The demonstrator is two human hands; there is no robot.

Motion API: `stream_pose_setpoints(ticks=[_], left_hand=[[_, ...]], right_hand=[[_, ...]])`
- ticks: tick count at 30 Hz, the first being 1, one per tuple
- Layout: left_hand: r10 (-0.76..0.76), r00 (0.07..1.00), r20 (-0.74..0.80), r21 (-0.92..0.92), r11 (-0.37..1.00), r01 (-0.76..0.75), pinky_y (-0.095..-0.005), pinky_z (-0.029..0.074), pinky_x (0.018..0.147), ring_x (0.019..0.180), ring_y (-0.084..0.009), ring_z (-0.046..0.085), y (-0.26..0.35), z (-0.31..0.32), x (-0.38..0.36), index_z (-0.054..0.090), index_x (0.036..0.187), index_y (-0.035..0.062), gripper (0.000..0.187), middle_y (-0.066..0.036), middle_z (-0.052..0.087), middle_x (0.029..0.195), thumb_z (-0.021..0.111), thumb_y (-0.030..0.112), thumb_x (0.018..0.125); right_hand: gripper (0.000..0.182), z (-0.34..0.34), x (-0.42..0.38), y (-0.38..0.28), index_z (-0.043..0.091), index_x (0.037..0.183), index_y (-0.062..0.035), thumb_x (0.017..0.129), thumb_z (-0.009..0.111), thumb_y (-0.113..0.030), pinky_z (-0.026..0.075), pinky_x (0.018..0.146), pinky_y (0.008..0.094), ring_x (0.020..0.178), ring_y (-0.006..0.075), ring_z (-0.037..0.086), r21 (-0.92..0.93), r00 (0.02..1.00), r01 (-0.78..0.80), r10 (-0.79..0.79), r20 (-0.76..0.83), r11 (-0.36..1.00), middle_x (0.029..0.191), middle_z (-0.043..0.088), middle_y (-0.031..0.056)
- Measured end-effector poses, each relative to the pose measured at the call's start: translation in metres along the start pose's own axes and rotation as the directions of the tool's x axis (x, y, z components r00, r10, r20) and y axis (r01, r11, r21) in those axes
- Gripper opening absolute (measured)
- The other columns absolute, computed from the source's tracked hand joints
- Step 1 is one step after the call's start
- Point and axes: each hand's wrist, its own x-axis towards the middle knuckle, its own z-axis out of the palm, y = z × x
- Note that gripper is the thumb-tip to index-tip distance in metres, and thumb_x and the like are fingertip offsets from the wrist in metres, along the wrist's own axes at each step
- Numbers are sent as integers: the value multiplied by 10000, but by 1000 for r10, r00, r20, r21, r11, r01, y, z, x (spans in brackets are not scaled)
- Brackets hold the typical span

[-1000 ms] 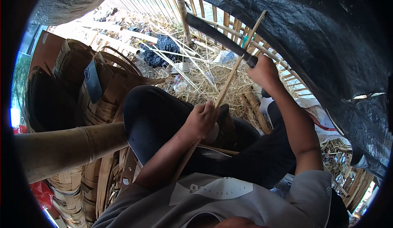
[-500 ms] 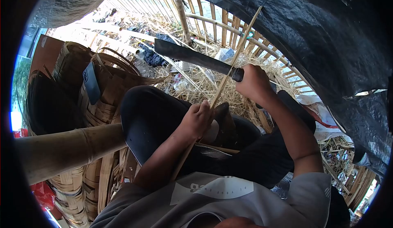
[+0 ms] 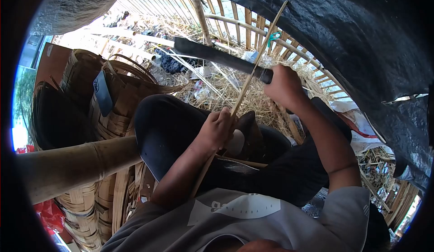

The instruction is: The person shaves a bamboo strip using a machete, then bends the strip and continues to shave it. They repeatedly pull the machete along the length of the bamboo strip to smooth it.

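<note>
My left hand (image 3: pixel 218 130) is closed around a long, thin bamboo strip (image 3: pixel 247 85) in front of my lap. The strip slants from beside my left forearm up to the far right. My right hand (image 3: pixel 285 85) grips the dark handle of a machete (image 3: pixel 217 56), whose broad blade points left. Near its handle end, the blade crosses the strip and appears to touch it. Which edge meets the bamboo is hard to make out.
A thick bamboo pole (image 3: pixel 81 166) lies at my left, by woven bamboo baskets (image 3: pixel 81 211) and a blue phone-like object (image 3: pixel 103 93). Straw and shavings (image 3: pixel 266 102) cover the ground ahead. A slatted bamboo fence (image 3: pixel 248 28) and dark tarpaulin (image 3: pixel 357 39) enclose the far and right sides.
The machete and my right hand have shifted slightly right along with the blade. The strip's far tip has moved a little up and left. My left hand keeps its hold.
</note>
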Motion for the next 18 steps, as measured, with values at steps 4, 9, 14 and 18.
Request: stream_pose_setpoints(ticks=[4,9,14,18], left_hand=[[8,1000,25,-108,994,-5,-408,440,340,444,-310,530,-2,-2,11,452,1091,-8,406,-141,522,703,341,381,1051],[199,961,-191,159,973,-169,-318,379,291,372,-206,492,23,46,-20,538,947,1,455,-62,504,602,357,403,1061],[196,937,-288,106,979,-172,-279,359,290,364,-150,477,29,56,-25,569,893,19,469,-27,492,573,366,404,1066],[190,941,-279,91,981,-171,-265,342,289,352,-140,448,33,61,-21,567,943,20,451,-22,482,577,360,400,1070]], right_hand=[[247,-19,7,7,663,897,9,726,735,-154,546,739,447,822,373,703,-6,990,-133,133,-40,991,810,689,216],[262,10,-28,-18,647,879,32,698,727,-139,537,779,474,836,416,684,21,994,75,-77,82,997,805,674,248],[226,-6,-10,-3,663,875,15,705,723,-121,543,772,455,825,380,696,-21,998,-26,25,-59,999,793,682,219],[300,-17,-18,-10,666,951,32,730,731,-161,551,825,463,906,376,705,-19,988,-151,151,21,988,890,700,237]])
